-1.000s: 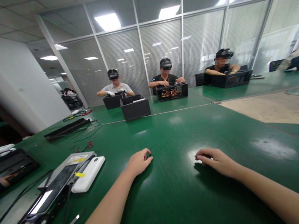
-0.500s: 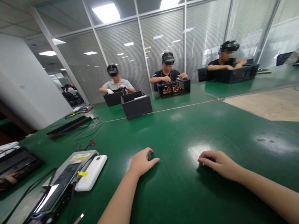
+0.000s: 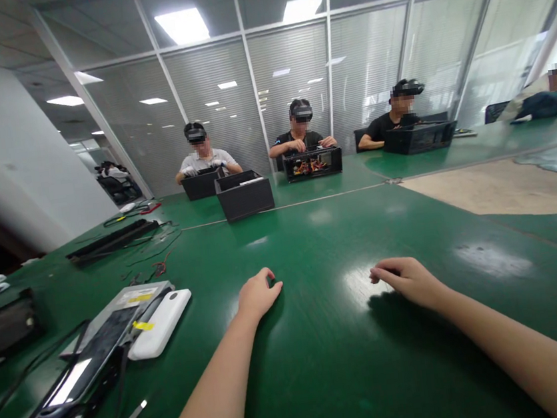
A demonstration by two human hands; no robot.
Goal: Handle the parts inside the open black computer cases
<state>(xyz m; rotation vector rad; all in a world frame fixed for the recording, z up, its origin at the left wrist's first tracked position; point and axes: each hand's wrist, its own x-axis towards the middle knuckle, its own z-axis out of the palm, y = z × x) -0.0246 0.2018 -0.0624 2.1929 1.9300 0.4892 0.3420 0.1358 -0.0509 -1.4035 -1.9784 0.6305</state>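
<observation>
My left hand rests on the green table with its fingers loosely curled under and nothing visible in them. My right hand lies a little to the right, also curled, knuckles up, touching only the table top. Both forearms reach in from the bottom edge. The nearest object to my left hand is a white oblong device, a hand's width to its left.
A silver drive, a black panel and cables lie at the near left. A black open case stands mid-table. Three people work on black cases across the table; red and black wires lie at left.
The view has shifted slightly; both hands stay curled on the table, in nearly the same place and apart from each other.
</observation>
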